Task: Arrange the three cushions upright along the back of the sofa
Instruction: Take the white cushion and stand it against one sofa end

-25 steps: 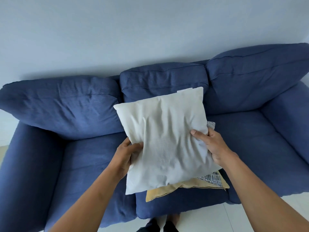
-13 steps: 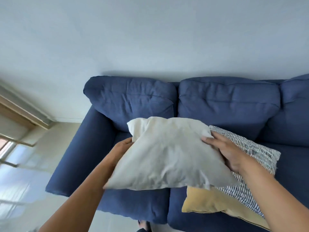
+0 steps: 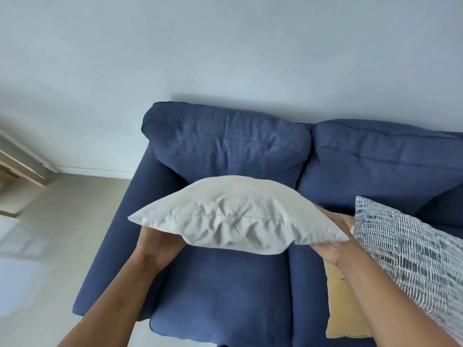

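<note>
I hold a white cushion [image 3: 233,216] in the air over the left seat of the blue sofa [image 3: 220,296]. It is tipped so its seamed edge faces me. My left hand [image 3: 155,244] grips its left underside, and my right hand [image 3: 333,244] grips its right end. A blue-and-white striped cushion [image 3: 406,251] lies flat on the middle seat, on top of a yellow cushion [image 3: 343,311]. The left back cushion of the sofa [image 3: 225,146] stands just behind the white cushion.
The sofa's left armrest [image 3: 115,241] runs beside the left seat. Pale floor [image 3: 50,221] lies to the left, with a wooden frame [image 3: 20,171] at the far left edge. A plain wall [image 3: 225,46] rises behind the sofa.
I have carried the white cushion leftward off the stack to the left seat and tilted it edge-on. The view has swung left, so the striped and yellow cushions now sit at the right.
</note>
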Motion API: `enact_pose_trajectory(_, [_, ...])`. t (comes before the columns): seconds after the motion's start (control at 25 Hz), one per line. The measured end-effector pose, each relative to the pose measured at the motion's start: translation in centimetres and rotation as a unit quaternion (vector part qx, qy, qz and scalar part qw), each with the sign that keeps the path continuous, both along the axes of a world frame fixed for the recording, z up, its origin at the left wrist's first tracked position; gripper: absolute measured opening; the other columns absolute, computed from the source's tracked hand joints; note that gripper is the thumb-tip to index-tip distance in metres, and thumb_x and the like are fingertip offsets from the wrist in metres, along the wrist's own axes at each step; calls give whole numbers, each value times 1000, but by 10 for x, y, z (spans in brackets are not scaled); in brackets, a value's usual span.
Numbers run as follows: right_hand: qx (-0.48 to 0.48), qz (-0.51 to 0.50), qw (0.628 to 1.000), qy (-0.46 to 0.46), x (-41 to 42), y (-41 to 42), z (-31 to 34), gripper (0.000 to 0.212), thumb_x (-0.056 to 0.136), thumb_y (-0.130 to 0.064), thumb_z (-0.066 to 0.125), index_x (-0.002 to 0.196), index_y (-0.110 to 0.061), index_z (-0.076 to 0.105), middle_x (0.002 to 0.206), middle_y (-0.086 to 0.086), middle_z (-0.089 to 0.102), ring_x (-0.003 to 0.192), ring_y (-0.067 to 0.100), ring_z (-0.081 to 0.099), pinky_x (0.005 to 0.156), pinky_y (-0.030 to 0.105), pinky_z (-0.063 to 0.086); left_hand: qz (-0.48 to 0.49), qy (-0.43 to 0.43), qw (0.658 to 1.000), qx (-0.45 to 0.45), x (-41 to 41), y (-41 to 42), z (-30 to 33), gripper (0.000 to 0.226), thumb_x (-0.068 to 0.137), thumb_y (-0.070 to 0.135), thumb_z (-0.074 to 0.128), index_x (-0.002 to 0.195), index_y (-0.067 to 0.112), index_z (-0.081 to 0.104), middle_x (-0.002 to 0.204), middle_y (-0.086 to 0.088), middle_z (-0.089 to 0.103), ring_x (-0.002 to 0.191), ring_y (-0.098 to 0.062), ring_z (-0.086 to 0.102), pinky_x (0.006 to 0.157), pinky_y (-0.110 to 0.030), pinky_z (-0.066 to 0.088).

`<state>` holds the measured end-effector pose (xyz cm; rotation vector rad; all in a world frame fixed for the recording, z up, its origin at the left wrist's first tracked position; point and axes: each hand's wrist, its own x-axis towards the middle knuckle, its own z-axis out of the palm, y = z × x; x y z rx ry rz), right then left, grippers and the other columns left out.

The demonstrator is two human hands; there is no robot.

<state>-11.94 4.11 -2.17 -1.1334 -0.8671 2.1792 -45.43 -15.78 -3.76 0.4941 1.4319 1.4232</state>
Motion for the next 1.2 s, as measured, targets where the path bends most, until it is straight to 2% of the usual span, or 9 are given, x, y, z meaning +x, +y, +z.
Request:
enact_pose_trajectory(0.08, [58, 43, 997, -30, -20, -4, 5, 20, 81, -17, 73, 95, -25, 84, 95, -1, 81, 90, 18, 75, 74, 29, 62, -6, -51, 999, 9, -10, 16, 15, 65, 109, 45, 34, 145, -5, 54, 139, -18, 70, 127, -33, 68, 100, -54, 57])
enact_pose_trajectory(0.12, [88, 67, 992, -59, -28, -2, -2, 23, 77, -21, 80, 98, -29, 84, 100, -4, 81, 93, 15, 75, 77, 28, 63, -15, -38, 999, 6, -16, 26, 23, 65, 107, 48, 38, 145, -2, 55, 140, -22, 68, 126, -36, 69, 98, -56, 58])
enact_pose_trajectory(0.16, [109, 81, 986, -99, -41, 0, -10, 27, 80, -19, 82, 105, -30, 82, 106, -4, 81, 100, 15, 75, 80, 29, 63, -12, -20, 1000, -7, -23, 35, 21, 62, 105, 48, 43, 142, 2, 60, 138, -21, 70, 122, -32, 71, 98, -57, 57])
enact_pose_trajectory(0.28, [111, 48, 978, -173, -79, 21, -58, 36, 98, 0, 59, 129, -16, 67, 120, 7, 76, 111, 23, 72, 92, 43, 62, 44, 88, 992, -79, -44, 65, -21, 34, 110, 28, 50, 132, 13, 71, 126, -8, 79, 116, -22, 75, 101, -52, 57])
enact_pose_trajectory(0.4, [68, -4, 972, -225, -114, 37, -91, 31, 100, -8, 54, 129, -12, 64, 114, 6, 75, 105, 24, 74, 90, 46, 61, 92, 26, 988, -120, -53, 104, -54, 36, 108, 24, 48, 136, 11, 68, 126, -9, 78, 118, -31, 71, 92, -43, 57])
enact_pose_trajectory(0.56, [11, -31, 970, -240, -149, 61, -142, 22, 101, -16, 52, 117, -21, 68, 120, 7, 75, 105, 26, 75, 80, 39, 62, 144, -45, 974, -166, -73, 154, -107, 41, 105, 35, 50, 137, 19, 69, 131, -3, 78, 124, -26, 71, 108, -49, 55])
enact_pose_trajectory(0.8, [-64, -57, 962, -260, -174, 98, -233, 22, 99, -20, 50, 101, -36, 65, 125, 8, 70, 116, 30, 69, 88, 54, 61, 155, -51, 966, -203, -96, 207, -185, 40, 101, 44, 52, 129, 28, 75, 125, 5, 80, 123, -23, 71, 110, -49, 54])
enact_pose_trajectory(0.96, [-74, -75, 959, -262, -192, 118, -266, 29, 96, -36, 49, 119, -39, 65, 133, 1, 67, 117, 28, 67, 75, 49, 65, 157, -63, 961, -221, -98, 228, -213, 40, 100, 44, 55, 128, 23, 75, 119, 4, 81, 114, -21, 73, 95, -41, 60])
enact_pose_trajectory(1.2, [-52, -87, 958, -270, -188, 132, -249, 42, 88, -41, 50, 128, -38, 64, 132, -2, 69, 118, 25, 68, 87, 49, 62, 145, -6, 962, -230, -88, 230, -198, 31, 104, 50, 48, 108, 34, 74, 112, 9, 80, 107, -16, 72, 104, -43, 57])
